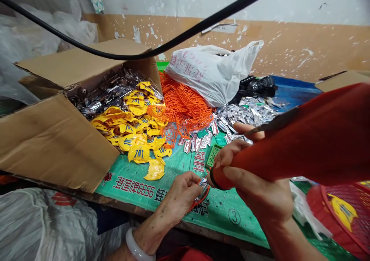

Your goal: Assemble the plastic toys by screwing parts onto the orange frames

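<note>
Closely paired: shiny silver piece, curved orange plastic
Left hand pinches the piece; right hand grips a red tool.

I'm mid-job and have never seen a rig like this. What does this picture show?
There is no machine arm: these are a person's bare hands, seen by a head-worn camera looking forward and down. The left hand holds a small silver-and-orange part; the right hand grips a thick red cylindrical tool. On the printed green plastic sheet lie curved yellow plastic shells, orange plastic lattice pieces and shiny silver pieces. At left is an open brown cardboard box.
</note>
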The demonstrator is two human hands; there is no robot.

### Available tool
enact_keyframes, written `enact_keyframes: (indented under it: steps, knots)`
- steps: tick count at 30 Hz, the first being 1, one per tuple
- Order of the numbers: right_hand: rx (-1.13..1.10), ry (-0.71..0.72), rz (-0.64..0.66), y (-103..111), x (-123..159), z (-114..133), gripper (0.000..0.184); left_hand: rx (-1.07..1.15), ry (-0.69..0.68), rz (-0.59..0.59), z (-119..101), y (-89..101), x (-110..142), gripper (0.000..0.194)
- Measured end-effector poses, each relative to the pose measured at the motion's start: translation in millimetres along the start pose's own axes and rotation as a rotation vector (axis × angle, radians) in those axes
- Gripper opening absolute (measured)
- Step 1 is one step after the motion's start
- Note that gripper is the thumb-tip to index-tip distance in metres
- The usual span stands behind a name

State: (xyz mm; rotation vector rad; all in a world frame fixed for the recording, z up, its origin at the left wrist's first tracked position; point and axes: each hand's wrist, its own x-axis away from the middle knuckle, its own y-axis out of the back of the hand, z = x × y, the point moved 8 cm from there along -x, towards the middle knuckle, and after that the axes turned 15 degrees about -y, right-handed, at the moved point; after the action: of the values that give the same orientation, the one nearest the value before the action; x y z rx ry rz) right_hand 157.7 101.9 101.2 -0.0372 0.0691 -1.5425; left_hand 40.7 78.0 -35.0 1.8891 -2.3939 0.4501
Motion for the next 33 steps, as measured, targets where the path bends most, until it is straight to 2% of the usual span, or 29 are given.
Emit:
enact_keyframes:
  steps: [6,15,20,26,29,33]
  knots:
    - [0.038,0.021,-0.013,1.5,0.5,1.9,0.031,0.011,-0.013,0.019,2.4,-1.8,1.3,0.012]
    - [0.030,0.037,0.013,0.1,2.7,-2.9,0.053,0.067,-0.040,-0.067,10.6,1.1,2.0,0.016]
    - [0.088,0.039,-0.022,1.6,5.2,-5.6,0.052,0.161,-0.014,-0.105,16.8,-2.1,2.7,0.017]
    - [0.151,0.095,-0.008,3.0,7.3,-4.3,0.043,0.281,0.020,-0.139,22.5,-6.1,4.3,0.016]
    - [0.110,0.087,0.035,-0.1,7.7,-1.8,0.045,0.312,0.046,-0.125,22.9,-5.7,4.8,0.019]
    - [-0.128,0.066,0.107,3.1,1.9,11.6,0.059,0.230,0.039,-0.120,11.4,5.0,7.2,0.024]
